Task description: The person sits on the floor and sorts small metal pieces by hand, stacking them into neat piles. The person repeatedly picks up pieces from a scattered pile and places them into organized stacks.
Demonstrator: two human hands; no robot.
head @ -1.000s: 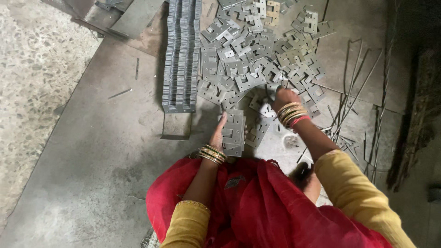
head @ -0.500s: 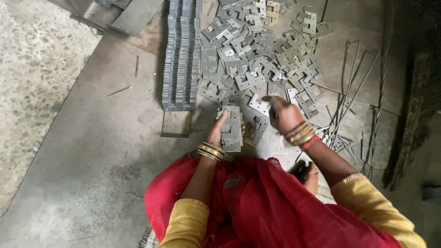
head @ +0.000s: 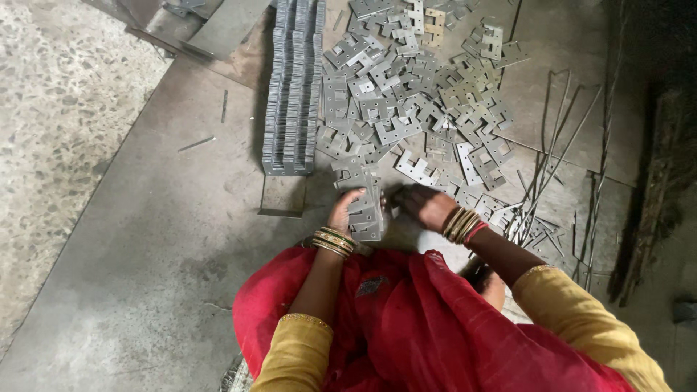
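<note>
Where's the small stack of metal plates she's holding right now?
In the head view, the small stack of plates sits just left of centre, between the left hand and right hand, below the loose pile of plates.

There are no packages, labels, signs or screens anywhere here. I can find no printed surface on the floor or along its edges.
</note>
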